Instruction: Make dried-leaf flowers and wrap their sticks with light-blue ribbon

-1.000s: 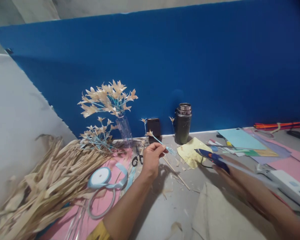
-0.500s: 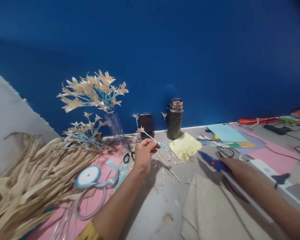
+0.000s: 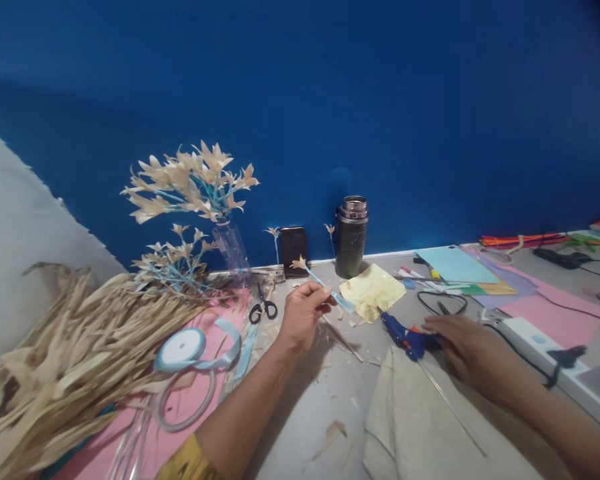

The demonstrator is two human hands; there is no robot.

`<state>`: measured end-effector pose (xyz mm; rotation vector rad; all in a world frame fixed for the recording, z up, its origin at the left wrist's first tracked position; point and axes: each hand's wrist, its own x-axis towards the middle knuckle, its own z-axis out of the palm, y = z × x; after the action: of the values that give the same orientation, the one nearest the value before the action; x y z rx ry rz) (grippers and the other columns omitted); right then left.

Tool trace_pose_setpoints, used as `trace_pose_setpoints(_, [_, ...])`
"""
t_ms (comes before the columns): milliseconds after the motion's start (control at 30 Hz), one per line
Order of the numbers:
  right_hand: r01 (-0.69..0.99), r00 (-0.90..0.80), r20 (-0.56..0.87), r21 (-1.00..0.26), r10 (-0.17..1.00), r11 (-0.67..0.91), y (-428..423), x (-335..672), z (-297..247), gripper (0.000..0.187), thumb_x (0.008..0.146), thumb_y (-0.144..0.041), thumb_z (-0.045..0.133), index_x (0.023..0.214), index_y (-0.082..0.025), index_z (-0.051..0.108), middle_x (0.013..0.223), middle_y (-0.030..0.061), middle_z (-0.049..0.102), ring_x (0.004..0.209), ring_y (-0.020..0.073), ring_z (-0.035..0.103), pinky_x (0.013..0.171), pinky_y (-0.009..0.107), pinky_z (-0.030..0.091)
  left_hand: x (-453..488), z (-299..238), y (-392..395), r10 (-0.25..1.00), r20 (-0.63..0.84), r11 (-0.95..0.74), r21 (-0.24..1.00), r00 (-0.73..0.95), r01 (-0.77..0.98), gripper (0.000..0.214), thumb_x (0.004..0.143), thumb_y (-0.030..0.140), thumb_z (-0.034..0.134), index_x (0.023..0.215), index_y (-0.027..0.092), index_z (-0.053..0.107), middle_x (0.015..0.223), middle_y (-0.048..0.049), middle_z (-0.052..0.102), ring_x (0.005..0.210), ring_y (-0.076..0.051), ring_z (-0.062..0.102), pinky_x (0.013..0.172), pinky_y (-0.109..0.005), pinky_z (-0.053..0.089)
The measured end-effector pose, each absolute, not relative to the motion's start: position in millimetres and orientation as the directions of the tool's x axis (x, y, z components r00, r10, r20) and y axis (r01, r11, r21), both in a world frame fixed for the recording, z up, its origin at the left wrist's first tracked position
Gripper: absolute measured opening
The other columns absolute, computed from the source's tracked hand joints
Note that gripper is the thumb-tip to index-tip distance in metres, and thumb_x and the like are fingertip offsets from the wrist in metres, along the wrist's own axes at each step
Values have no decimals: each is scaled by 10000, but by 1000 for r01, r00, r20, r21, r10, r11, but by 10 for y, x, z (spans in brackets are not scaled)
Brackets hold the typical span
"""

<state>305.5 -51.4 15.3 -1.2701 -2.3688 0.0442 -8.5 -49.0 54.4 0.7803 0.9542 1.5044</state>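
Note:
Between the thumb and fingers of my left hand [image 3: 307,313] is an artificial flower [image 3: 299,264] with pale petals. Light blue ribbon wraps its thin stem, and a loose ribbon end [image 3: 343,303] sticks out to the right. A blue hot glue gun [image 3: 405,337] lies with its nozzle on the yellow paper [image 3: 365,287] and a long glue stick out of its back. My right hand [image 3: 467,347] is at the gun's handle end, fingers stretched out and not wrapped round it. Whether they still touch the handle is hard to see.
Left are dried husks [image 3: 55,353], a blue ribbon roll [image 3: 183,348], black scissors [image 3: 263,311] and a bottle vase of flowers [image 3: 230,250]. A phone [image 3: 293,250] and a dark flask [image 3: 351,237] stand by the wall. A cloth [image 3: 430,413] and a power strip [image 3: 555,363] lie right.
The glue gun has come down to the left, its nozzle now on the yellow paper, and my right hand has loosened from it. My left hand has shifted slightly right with the flower.

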Motion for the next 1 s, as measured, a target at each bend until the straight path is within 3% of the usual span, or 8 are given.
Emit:
trace_pose_setpoints(67, [776,-341,398,-393,852,494,-585,2873,388,328,945,-395,469,973,-235,755,1050,111,768,976,315,697,842,444,547,-47,548,-519,995,-17,-28,889,-95,-458,255,616,304,831,603,177,610,582,-4,645,581,-120,570,620,-249,417])
trace_pose_setpoints(133, [688,-287,256,-616,923,384,-652,2609,611,391,966,-483,459,891,-234,751,955,79,770,851,263,702,751,372,546,-7,553,-549,998,-7,-19,892,-56,-451,252,625,304,825,595,176,609,575,-7,644,561,-116,558,606,-246,403])
trace_pose_setpoints(233, [487,-353,129,-820,927,300,-698,2222,783,450,936,-566,487,902,-197,741,915,68,757,796,225,680,677,312,525,39,558,-593,1000,4,-17,899,-30,-438,234,636,301,813,597,172,622,574,-12,647,551,-115,548,600,-246,395])
trace_pose_setpoints(533, [366,-381,160,-878,911,308,-669,1912,700,324,861,-475,592,730,-188,666,681,0,647,637,157,562,581,256,424,56,556,-644,999,24,-33,915,-28,-403,202,631,289,802,607,167,642,574,-21,644,551,-116,542,611,-257,389])
trace_pose_setpoints(667, [513,-325,371,-704,870,491,-706,1864,655,242,904,-346,544,748,-199,656,691,9,669,631,165,579,586,270,424,92,566,-654,993,-8,-27,959,-121,-283,149,632,259,740,568,174,635,560,-32,649,556,-122,534,601,-258,376])
trace_pose_setpoints(800, [681,-422,707,-166,567,713,-764,1803,564,220,954,-191,499,820,-185,674,829,65,727,747,190,637,708,306,423,166,594,-685,968,-65,13,978,-242,-210,116,614,219,682,528,184,611,557,-28,646,586,-137,556,613,-264,391])
trace_pose_setpoints(900, [721,-493,751,70,440,689,-790,1757,478,223,967,-143,497,838,-182,675,749,50,705,665,171,619,660,298,391,213,627,-705,942,-170,93,962,-291,-258,108,616,229,664,548,185,593,570,-31,654,613,-144,582,612,-261,393])
trace_pose_setpoints(1000, [722,-530,744,144,407,677,-780,1734,374,262,984,-143,484,800,-195,664,617,17,628,576,161,571,611,301,362,227,643,-705,912,-288,182,922,-292,-341,125,607,238,672,570,186,564,575,-31,656,623,-149,604,586,-251,374])
